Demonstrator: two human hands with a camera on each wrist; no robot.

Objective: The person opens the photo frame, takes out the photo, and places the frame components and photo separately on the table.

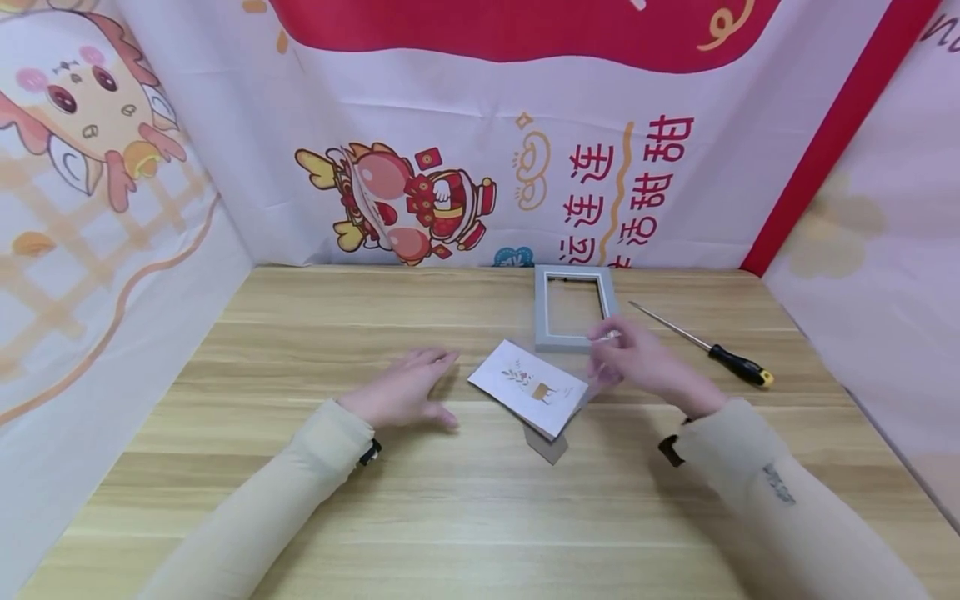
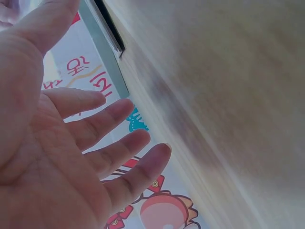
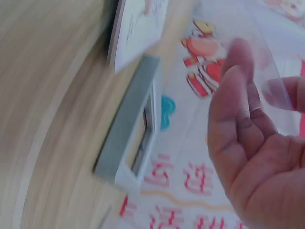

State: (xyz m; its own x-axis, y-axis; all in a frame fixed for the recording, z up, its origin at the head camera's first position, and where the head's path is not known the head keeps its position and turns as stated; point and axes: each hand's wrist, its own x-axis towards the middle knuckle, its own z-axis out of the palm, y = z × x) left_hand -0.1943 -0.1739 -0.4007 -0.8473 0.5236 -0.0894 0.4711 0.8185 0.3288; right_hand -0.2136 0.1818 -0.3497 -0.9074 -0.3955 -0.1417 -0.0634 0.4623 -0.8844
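In the right wrist view, my right hand pinches a clear, see-through sheet between thumb and fingers, above the table. Just left of that hand lies a white card with a gold and grey print, tilted on the wood. From under the card pokes a grey, pointed flat piece; the rest of it is hidden. My left hand hovers left of the card, fingers spread and holding nothing. Behind the right hand, a grey picture frame with a white inner edge lies on the table.
A screwdriver with a black and yellow handle lies to the right of the frame, its tip toward the back. Printed cloth hangs along the back and sides of the wooden table.
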